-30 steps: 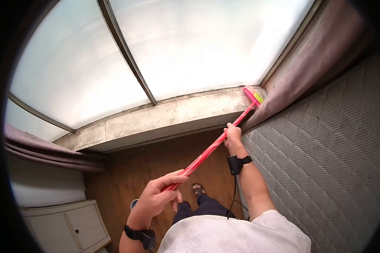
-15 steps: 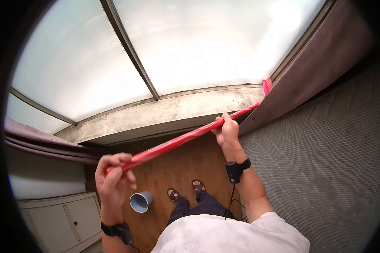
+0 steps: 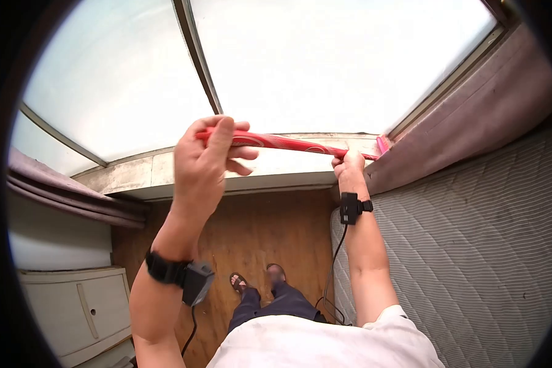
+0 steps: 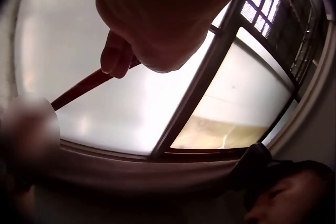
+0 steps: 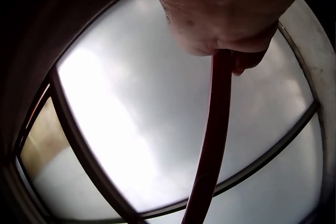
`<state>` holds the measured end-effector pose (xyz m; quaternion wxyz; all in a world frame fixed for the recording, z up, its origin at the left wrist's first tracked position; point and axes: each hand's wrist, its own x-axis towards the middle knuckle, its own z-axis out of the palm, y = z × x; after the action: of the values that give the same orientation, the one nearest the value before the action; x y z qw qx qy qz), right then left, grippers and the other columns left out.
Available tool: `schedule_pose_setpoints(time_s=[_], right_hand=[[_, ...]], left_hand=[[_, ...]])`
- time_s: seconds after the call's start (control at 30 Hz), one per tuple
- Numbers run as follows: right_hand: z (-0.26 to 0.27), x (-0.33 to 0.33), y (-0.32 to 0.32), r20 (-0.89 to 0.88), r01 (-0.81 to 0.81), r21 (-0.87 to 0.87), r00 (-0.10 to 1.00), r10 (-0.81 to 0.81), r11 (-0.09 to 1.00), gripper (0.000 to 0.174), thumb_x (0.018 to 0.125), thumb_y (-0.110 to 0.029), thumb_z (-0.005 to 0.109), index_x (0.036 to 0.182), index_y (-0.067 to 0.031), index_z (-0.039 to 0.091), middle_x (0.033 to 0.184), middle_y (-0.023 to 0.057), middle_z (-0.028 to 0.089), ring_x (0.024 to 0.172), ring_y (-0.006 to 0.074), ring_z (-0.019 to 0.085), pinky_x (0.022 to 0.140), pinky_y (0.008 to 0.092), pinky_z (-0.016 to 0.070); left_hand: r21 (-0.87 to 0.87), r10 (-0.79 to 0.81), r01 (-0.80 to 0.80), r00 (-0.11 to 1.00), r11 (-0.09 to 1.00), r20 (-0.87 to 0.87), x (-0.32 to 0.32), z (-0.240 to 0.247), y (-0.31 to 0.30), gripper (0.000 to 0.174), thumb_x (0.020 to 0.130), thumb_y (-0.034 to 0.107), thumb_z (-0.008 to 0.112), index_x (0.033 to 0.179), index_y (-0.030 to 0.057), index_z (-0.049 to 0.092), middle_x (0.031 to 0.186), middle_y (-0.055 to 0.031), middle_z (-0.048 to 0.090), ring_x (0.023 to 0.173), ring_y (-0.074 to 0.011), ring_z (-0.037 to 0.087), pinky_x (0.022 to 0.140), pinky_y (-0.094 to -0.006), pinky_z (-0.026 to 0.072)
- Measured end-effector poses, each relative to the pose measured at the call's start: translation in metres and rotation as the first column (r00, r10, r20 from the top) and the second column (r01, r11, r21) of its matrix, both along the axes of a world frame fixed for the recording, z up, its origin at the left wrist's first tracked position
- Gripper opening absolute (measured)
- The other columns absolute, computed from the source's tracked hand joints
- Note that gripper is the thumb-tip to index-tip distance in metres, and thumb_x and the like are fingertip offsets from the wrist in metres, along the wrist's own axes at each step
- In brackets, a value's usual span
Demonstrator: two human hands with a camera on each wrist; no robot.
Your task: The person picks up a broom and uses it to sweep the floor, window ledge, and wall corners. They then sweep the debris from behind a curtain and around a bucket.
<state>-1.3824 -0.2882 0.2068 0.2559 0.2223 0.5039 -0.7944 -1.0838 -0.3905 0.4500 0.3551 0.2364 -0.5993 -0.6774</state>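
A broom with a red swirl-patterned handle lies nearly level across the front of the window in the head view. My left hand holds the handle's end between thumb and fingers, with some fingers loosely stretched. Farther along, close to the brush, my right hand grips the same handle. The pink broom head is at the right end of the window sill, partly hidden by the curtain. Both wrist views show the handle coming out of a fist-like hand, against the bright panes.
On the right a grey quilted mattress stands beside the curtain. A white cabinet is at lower left, under another gathered curtain. Brown wood floor lies between, with the person's sandaled feet on it. Frosted window panes rise behind the sill.
My left hand has swung left, then up and forward, bringing the handle from a steep slant to nearly level. The broom head has shifted right, partly behind the curtain.
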Motion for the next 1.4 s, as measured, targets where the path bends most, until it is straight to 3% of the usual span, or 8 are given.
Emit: schedule_pose_setpoints(time_s=[0.2,0.37,0.53,0.63,0.77,1.07,1.2,1.4], right_hand=[[0.054,0.051,0.037,-0.061,-0.081,-0.120,0.995,0.074,0.989,0.022,0.097,-0.028,0.051,0.091,-0.0077,0.056,0.069,0.0061,0.058,0.054,0.0173,0.053,0.042,0.0293,0.0399],[-0.018,-0.019,0.025,-0.073,-0.035,-0.041,0.997,0.032,0.999,0.020,0.091,-0.022,0.050,0.078,-0.0075,0.049,0.062,0.0062,0.050,0.044,0.0186,0.045,0.034,0.0304,0.0296],[-0.001,0.077,0.010,0.002,-0.171,-0.109,0.985,0.172,0.979,0.022,0.090,-0.021,0.047,0.074,-0.0069,0.048,0.059,0.0074,0.050,0.040,0.0185,0.045,0.032,0.0305,0.0279],[0.053,0.149,0.008,0.059,-0.321,-0.232,0.938,0.343,0.918,0.024,0.095,-0.023,0.047,0.078,-0.0066,0.049,0.063,0.0057,0.051,0.046,0.0172,0.046,0.037,0.0291,0.0319],[0.087,0.202,0.022,0.065,-0.467,-0.356,0.852,0.520,0.809,0.028,0.095,-0.028,0.052,0.078,-0.0056,0.052,0.066,0.0069,0.057,0.049,0.0179,0.051,0.041,0.0298,0.0385],[0.028,0.114,0.056,0.011,-0.396,-0.202,0.914,0.406,0.896,0.022,0.094,-0.025,0.054,0.081,-0.0093,0.047,0.066,0.0050,0.054,0.044,0.0125,0.043,0.037,0.0237,0.0315],[-0.003,0.155,0.030,0.026,-0.400,-0.258,0.907,0.420,0.879,0.022,0.093,-0.022,0.050,0.077,-0.0094,0.045,0.062,0.0048,0.050,0.039,0.0130,0.039,0.033,0.0249,0.0282],[0.065,0.305,-0.017,0.091,-0.640,-0.433,0.669,0.737,0.635,0.035,0.096,-0.032,0.051,0.073,-0.0054,0.051,0.063,0.0075,0.054,0.042,0.0148,0.047,0.036,0.0267,0.0346]], left_hand=[[-0.070,0.014,-0.019,0.997,0.997,-0.073,0.029,0.004,0.006,0.034,0.095,0.030,0.055,0.108,-0.0020,0.051,0.101,-0.0178,0.066,0.074,-0.0167,0.069,0.054,-0.0222,0.0554],[0.018,-0.050,0.050,0.999,0.999,0.003,0.004,-0.035,0.037,0.032,0.095,0.027,0.056,0.107,-0.0025,0.050,0.103,-0.0160,0.066,0.077,-0.0151,0.068,0.060,-0.0215,0.0547],[-0.240,0.179,-0.172,0.984,0.956,0.011,0.069,-0.013,0.057,0.025,0.098,0.021,0.049,0.104,-0.0033,0.047,0.100,-0.0199,0.066,0.068,-0.0139,0.066,0.059,-0.0232,0.0540],[-0.463,0.352,-0.342,0.933,0.818,-0.069,0.123,0.015,0.067,0.036,0.098,0.037,0.048,0.101,0.0010,0.046,0.093,-0.0223,0.066,0.058,-0.0193,0.063,0.050,-0.0242,0.0516],[-0.422,0.444,-0.537,0.843,0.731,-0.303,0.188,0.034,0.066,0.033,0.098,0.037,0.048,0.092,0.0044,0.045,0.078,-0.0169,0.060,0.049,-0.0196,0.055,0.040,-0.0255,0.0451],[0.042,-0.016,0.023,0.988,0.999,-0.153,0.127,-0.035,0.088,0.035,0.097,0.030,0.050,0.091,-0.0037,0.057,0.101,-0.0205,0.059,0.060,-0.0206,0.061,0.054,-0.0284,0.0522],[0.014,0.160,-0.159,0.984,0.987,-0.073,0.151,-0.044,0.092,0.041,0.099,0.032,0.045,0.081,-0.0029,0.056,0.095,-0.0214,0.061,0.053,-0.0194,0.059,0.049,-0.0286,0.0506],[-0.236,0.524,-0.525,0.849,0.818,-0.072,0.273,0.043,0.111,0.041,0.100,0.035,0.041,0.075,0.0031,0.047,0.087,-0.0167,0.055,0.041,-0.0156,0.050,0.033,-0.0196,0.0383]])
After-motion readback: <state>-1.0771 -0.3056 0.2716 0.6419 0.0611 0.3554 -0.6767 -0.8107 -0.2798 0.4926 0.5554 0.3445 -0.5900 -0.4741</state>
